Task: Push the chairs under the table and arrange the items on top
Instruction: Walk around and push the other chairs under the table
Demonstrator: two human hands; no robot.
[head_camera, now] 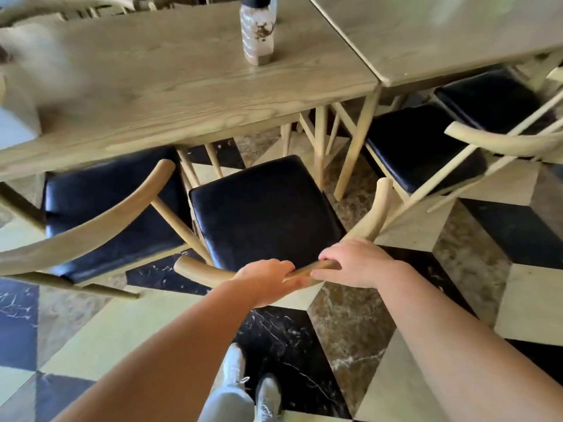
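At the lower centre of the frame, you had both hands closed on the curved wooden backrest rail [210, 274] of the middle chair [265, 208]. Your left hand [263, 280] wrapped the rail from above, fingers curled over its top edge; your right hand [355, 263] gripped it just beside, thumb underneath, the two hands near each other but not touching. That chair's black cushioned seat sat mostly clear of the wooden table [182, 86], only its far edge close to the tabletop's near edge. To the left of the frame, a second chair [106, 208] had its seat partly under the same table. On the right, two more black-seated chairs [426, 147] stood partly tucked beneath the adjoining table [441, 35]. At the top centre, a patterned bottle [257, 35] with a dark cap stood upright on the first table. Your shoes [268, 397] showed at the bottom, on a floor of black, cream and brown marble tiles [335, 336].
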